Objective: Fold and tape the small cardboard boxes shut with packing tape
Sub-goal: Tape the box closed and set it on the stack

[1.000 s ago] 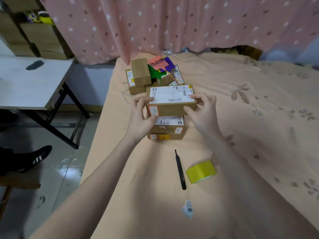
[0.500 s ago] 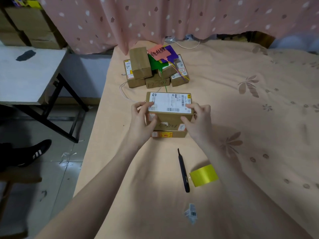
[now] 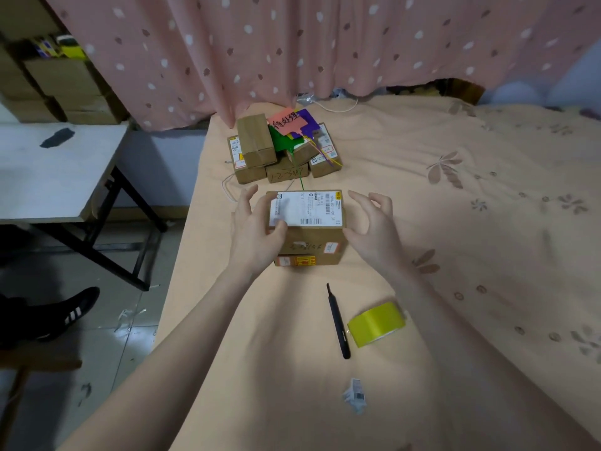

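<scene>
- We judge the step in hand is settling the top box (image 3: 305, 219) squarely on the stack (image 3: 307, 259); we'd line up its edges before letting go.
- Our left hand (image 3: 257, 236) touches the box's 9 o'clock end with spread fingers, thumb on the label, not gripping; our right hand (image 3: 374, 232) hovers released just off its 3 o'clock end.
- The box sits mid-bed (image 3: 455, 222), at 12 o'clock from the tape (image 3: 377, 323) and the pen (image 3: 338, 320).
- Its long axis runs 9 to 3 o'clock, label up.

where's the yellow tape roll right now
In the head view the tape roll lies on the bedsheet at lower right, just right of the black knife and nearer the camera than the stacked boxes.
</scene>
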`<state>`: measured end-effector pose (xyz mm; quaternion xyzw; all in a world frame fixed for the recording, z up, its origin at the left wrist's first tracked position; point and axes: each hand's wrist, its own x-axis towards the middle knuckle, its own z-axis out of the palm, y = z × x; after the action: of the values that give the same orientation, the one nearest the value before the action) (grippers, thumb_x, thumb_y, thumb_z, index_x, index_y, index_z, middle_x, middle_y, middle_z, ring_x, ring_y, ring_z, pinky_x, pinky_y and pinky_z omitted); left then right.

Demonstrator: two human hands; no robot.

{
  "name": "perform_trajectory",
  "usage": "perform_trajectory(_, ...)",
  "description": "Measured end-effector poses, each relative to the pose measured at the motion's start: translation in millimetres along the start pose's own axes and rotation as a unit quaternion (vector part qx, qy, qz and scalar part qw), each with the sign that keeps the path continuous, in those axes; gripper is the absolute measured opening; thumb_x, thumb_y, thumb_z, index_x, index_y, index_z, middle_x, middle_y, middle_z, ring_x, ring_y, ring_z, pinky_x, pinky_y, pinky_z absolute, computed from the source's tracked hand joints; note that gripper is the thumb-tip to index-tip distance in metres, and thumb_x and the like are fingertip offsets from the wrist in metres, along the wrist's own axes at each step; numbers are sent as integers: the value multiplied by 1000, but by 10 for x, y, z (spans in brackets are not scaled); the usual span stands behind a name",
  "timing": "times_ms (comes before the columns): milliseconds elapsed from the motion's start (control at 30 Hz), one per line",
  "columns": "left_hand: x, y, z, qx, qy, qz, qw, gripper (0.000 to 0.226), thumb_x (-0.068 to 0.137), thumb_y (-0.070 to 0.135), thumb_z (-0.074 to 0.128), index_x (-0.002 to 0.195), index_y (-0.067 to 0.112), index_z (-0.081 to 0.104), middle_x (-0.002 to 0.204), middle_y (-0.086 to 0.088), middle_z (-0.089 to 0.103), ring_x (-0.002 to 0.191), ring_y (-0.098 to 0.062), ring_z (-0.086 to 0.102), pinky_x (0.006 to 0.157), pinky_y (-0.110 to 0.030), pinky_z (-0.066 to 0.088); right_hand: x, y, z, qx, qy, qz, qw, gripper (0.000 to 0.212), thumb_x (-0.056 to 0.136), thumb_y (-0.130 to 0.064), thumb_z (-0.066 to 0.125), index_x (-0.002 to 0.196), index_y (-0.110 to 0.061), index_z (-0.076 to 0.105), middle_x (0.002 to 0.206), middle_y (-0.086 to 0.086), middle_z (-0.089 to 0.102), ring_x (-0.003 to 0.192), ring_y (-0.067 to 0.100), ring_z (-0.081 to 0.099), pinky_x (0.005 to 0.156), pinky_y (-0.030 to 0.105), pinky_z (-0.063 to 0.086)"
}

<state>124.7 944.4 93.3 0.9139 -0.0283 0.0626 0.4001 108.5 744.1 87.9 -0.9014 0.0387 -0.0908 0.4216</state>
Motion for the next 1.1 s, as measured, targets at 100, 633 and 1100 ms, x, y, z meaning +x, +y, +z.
perform_trajectory(100, -62, 190, -44, -20, -1, 37, 999, 48, 86, 11, 57, 133, 18, 50, 152, -6, 25, 141, -24, 22, 114, -41, 23, -74, -48, -215, 3, 21, -8, 1000, 59, 81, 0, 65, 136, -11, 50, 141, 17, 34, 134, 23, 36, 87, -8, 18)
perform_trajectory(633, -370, -200, -19, -127, -114, -168, 971, 110, 77, 32, 77, 151, 12, -1, 157, -2, 14, 142, -15, 19, 112, -29, 25, -560, -32, -119, 96, -124, 206, 966, 97, 82, -44, 69, 152, -26, 4, 155, 2, 24, 139, 20, 31, 98, 25, 28)
perform_trajectory(1100, -339, -591, 390, -147, -107, -191, 965, 67, 89, 21, 62, 146, 26, 27, 135, -2, 53, 116, -12, 54, 92, -27, 44, -360, 233, 447, 114, -119, 210, 964, 61, 83, -14, 67, 132, -34, 37, 92, -22, 51, 73, -10, 51, 44, 0, 35)
